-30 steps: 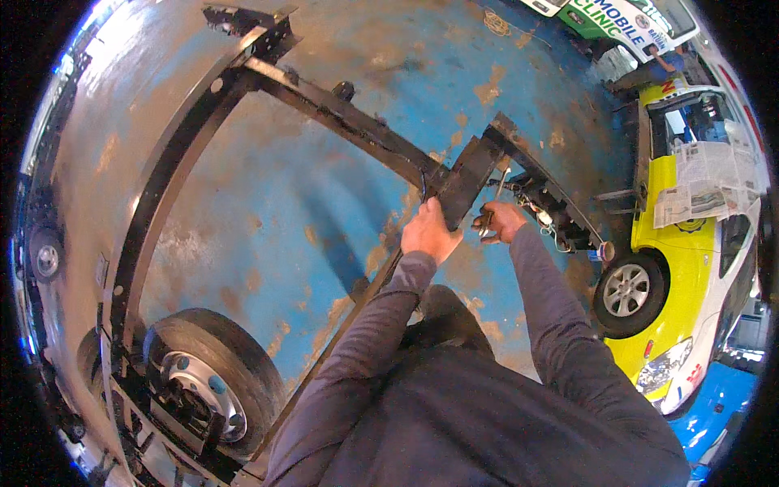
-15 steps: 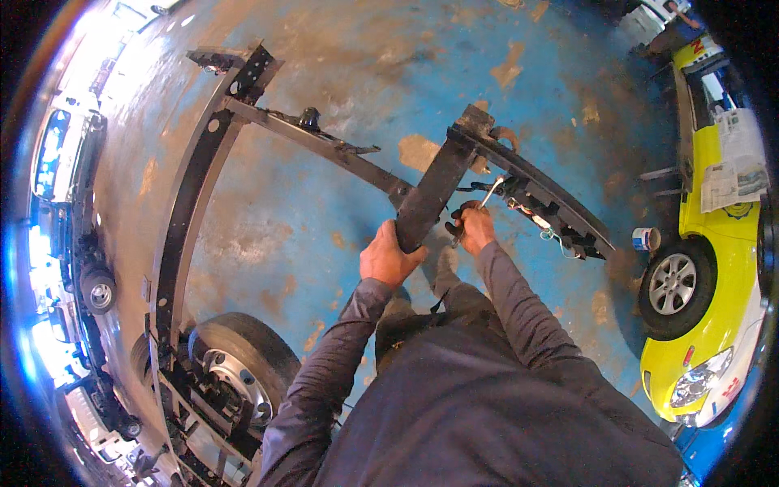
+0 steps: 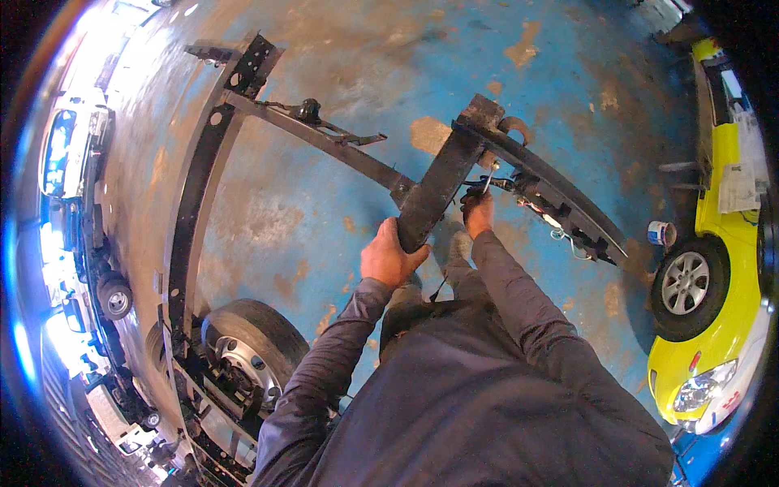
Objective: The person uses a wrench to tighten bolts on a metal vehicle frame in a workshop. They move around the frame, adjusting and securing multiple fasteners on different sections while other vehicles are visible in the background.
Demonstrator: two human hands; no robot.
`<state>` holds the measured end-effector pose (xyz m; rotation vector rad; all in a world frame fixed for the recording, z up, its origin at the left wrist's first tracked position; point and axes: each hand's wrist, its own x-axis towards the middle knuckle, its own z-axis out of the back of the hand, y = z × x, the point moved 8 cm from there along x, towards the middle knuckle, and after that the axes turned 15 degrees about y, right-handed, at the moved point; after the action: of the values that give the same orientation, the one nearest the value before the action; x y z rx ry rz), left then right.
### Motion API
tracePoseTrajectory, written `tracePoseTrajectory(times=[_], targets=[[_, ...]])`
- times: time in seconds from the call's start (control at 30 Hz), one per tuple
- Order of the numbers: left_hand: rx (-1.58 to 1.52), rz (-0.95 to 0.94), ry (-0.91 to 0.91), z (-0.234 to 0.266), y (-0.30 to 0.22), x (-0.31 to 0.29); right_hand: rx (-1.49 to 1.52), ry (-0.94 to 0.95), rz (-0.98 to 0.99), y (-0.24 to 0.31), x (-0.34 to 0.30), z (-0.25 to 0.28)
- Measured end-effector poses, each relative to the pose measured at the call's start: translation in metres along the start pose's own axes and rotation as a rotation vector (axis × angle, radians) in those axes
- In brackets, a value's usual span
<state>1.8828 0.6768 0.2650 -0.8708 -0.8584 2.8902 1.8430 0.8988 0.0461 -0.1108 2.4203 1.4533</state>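
My left hand point(image 3: 392, 255) is wrapped over the near end of a dark steel frame rail point(image 3: 441, 188), thumb on its right side. Just right of that rail, my right hand point(image 3: 479, 210) is closed around a slim silver wrench point(image 3: 491, 176), whose far end points up beside the underside of a dark crossbar point(image 3: 560, 180). Dark smudges cover its fingers, and part of the grip is hidden. Close by the wrench, a bundle of wiring with a light fitting point(image 3: 545, 217) hangs along the crossbar.
A crossmember point(image 3: 324, 144) joins the rail to a long left rail point(image 3: 193, 203). A wheel point(image 3: 251, 349) sits at lower left. On the right are a yellow car point(image 3: 690, 365) and a paint tub point(image 3: 661, 234). Parked vehicles point(image 3: 69, 162) line the far left.
My right hand has shifted in toward the rail, and the wrench has swung to a steeper angle. My left hand stays on the rail; the whole view has shifted slightly.
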Motion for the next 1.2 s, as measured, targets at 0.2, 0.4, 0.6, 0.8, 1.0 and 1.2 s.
tracePoseTrajectory(times=[0.2, 0.4, 0.6, 0.8, 1.0, 1.2], targets=[[-0.010, -0.050, -0.006, -0.001, -0.004, 0.006, -0.445, 0.243, -0.006, -0.030, 0.028, 0.041], [-0.113, -0.074, 0.106, 0.002, 0.007, 0.009, -1.995, 0.224, 0.734, -0.019, -0.008, 0.044], [-0.176, -0.161, -0.033, 0.008, 0.026, -0.014, -0.352, 0.139, -0.538, -0.047, 0.031, 0.094], [-0.248, -0.210, -0.136, -0.009, 0.042, -0.017, -0.461, 0.103, -0.506, -0.034, 0.033, 0.079], [-0.286, -0.293, -0.165, -0.022, 0.035, -0.020, -1.028, 0.136, -0.164, -0.001, 0.021, 0.085], [-0.348, -0.298, -0.092, 0.001, 0.046, -0.022, -1.826, 0.322, 0.146, 0.040, 0.015, 0.039]])
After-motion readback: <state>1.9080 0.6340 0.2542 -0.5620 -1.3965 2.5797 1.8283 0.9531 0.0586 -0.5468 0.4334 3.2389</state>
